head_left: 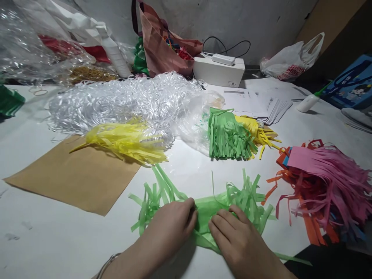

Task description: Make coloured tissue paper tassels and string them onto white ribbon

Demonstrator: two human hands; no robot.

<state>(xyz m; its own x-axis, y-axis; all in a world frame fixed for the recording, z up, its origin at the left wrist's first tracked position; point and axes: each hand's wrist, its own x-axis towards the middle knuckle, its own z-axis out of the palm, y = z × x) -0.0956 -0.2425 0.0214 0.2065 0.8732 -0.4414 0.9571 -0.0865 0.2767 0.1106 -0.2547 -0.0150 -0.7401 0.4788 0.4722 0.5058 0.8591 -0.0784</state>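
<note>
Left of the green fringed tissue paper [205, 212], white tabletop [120, 228] separates it from the kraft sheet's [75, 178] edge. The left hand [174, 221] pinches its middle; the right hand [236, 234] presses beside, thumb grip unclear. Rightward, past a tabletop gap, lies pink fringe [328, 166].

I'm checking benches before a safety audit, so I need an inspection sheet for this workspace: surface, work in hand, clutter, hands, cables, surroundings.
Surface: white table, brown sheet at left.
Work in hand: green fringed paper under both hands.
Clutter: silver strands, yellow tassel partly on the brown sheet, green bundle, pink fringe, papers, bottle.
Hands: left hand curled on the green fringed paper, grip unclear; right hand has its fingers laid across it.
Cables: black cable looped by the white box; near the hands, nothing seen.
Surroundings: grey wall behind, blue bag at far right.
</note>
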